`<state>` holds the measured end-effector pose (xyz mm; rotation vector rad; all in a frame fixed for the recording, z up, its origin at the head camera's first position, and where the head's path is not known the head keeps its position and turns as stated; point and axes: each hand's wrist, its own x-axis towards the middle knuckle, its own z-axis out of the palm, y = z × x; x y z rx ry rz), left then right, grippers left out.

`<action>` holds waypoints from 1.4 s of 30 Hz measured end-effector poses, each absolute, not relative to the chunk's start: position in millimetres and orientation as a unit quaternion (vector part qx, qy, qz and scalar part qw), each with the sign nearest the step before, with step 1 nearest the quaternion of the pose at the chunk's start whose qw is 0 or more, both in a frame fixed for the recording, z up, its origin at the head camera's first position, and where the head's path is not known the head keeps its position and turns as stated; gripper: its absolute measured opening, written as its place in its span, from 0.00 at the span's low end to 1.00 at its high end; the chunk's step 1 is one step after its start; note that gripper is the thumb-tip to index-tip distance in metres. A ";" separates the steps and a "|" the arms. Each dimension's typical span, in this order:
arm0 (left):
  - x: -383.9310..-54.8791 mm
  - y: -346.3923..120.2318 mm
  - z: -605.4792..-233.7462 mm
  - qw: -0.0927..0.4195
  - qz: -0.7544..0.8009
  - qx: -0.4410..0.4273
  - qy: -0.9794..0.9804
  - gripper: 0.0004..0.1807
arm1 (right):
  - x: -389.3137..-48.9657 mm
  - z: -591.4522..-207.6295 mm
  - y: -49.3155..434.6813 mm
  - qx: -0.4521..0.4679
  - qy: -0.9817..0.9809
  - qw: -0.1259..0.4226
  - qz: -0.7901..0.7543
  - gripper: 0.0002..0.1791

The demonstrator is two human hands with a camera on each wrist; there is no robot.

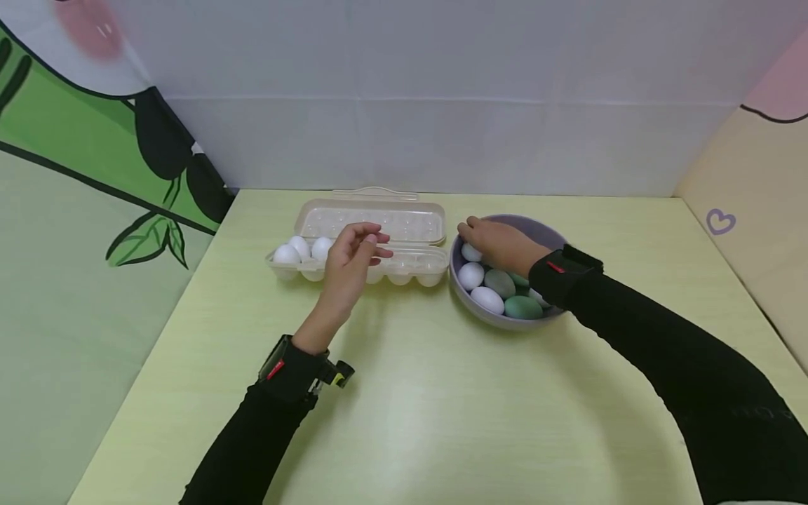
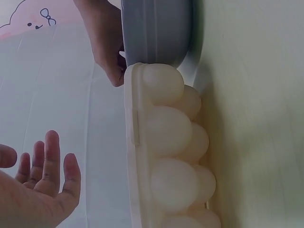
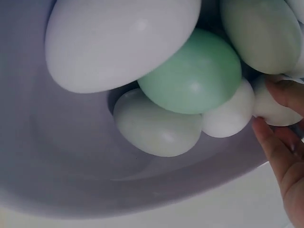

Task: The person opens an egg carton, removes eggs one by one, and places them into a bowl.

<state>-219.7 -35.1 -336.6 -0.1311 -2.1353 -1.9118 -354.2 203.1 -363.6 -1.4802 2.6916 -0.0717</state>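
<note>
In the right wrist view, my right hand (image 3: 289,178) pinches a whitish egg (image 3: 271,105) between thumb and fingers, inside the purple-grey bowl (image 3: 71,147). Around it lie a green egg (image 3: 192,73), a large white egg (image 3: 123,42) and several others. From the head view, my right hand (image 1: 505,245) reaches over the bowl's far left rim. My left hand (image 1: 349,265), fingers spread loosely and holding nothing, hovers over the clear plastic egg carton (image 1: 431,261). White eggs (image 1: 287,254) sit in the carton's left end, and its lid (image 1: 369,210) is raised.
The carton stands just left of the bowl on a pale wooden table (image 1: 442,407). A white backdrop (image 1: 442,140) rises behind the table's far edge. Printed panels stand at both sides, the left one (image 1: 126,315) pale green.
</note>
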 end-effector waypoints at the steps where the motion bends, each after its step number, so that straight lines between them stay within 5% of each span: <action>1: -219.8 -35.4 -336.4 0.137 -0.660 -0.045 -0.737 0.11 | -354.8 -364.7 203.4 -0.482 0.875 0.033 -0.024 0.24; 12: -222.4 -45.2 -333.2 0.140 -0.654 -0.046 -0.741 0.11 | -351.1 -348.2 215.4 -0.440 0.890 0.098 -0.065 0.23; 24: -242.6 -117.1 -314.0 0.178 -0.446 0.023 -0.877 0.11 | -326.4 -298.8 231.0 -0.418 0.886 0.059 -0.191 0.15; 37: -286.5 -140.5 -335.1 -0.091 -0.082 0.050 -0.991 0.26 | -311.4 -305.9 245.4 -0.421 0.885 0.050 -0.193 0.12; 42: -295.1 -133.3 -341.5 -0.149 -0.034 0.034 -0.988 0.17 | -308.7 -303.8 249.6 -0.411 0.890 0.047 -0.191 0.12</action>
